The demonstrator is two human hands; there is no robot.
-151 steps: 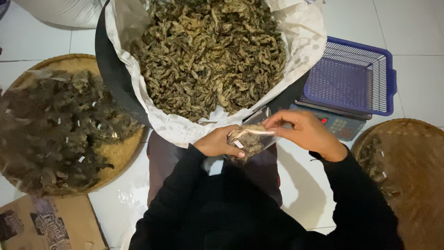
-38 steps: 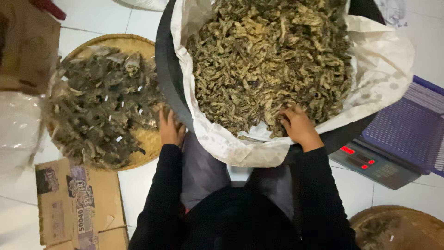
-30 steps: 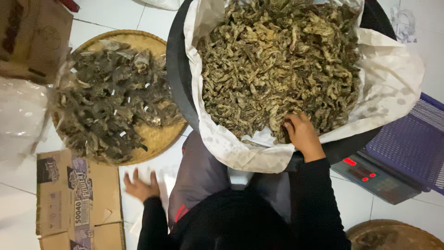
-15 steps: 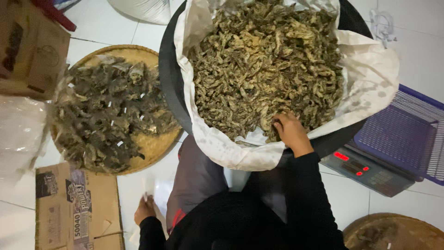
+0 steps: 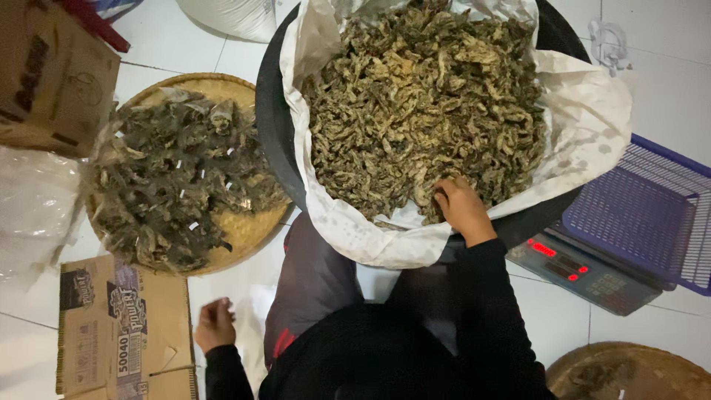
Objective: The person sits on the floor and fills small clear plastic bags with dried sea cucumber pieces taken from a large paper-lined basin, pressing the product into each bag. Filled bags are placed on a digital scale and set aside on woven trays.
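Note:
A big black tub lined with a white sack point(image 5: 585, 126) stands in front of me, heaped with dried brownish-green shrivelled pieces point(image 5: 422, 111). My right hand point(image 5: 461, 209) rests at the near edge of that heap, fingers curled down into the pieces so their tips are hidden. My left hand point(image 5: 215, 324) is low at my left side above the white tiled floor, next to a flattened cardboard box point(image 5: 122, 326). Its fingers are loosely bent and nothing shows in it.
A round woven tray point(image 5: 222, 89) at left holds several small clear bags of the dried pieces. A digital scale point(image 5: 585, 270) with a blue-purple basket point(image 5: 644, 215) sits at right. A second woven tray point(image 5: 629, 370) is at bottom right, and a cardboard box point(image 5: 52, 74) at top left.
My left hand left the tub's rim and dropped down to the floor by the flat cardboard. My right hand stayed at the near edge of the heap. The packet held earlier is gone from my hands.

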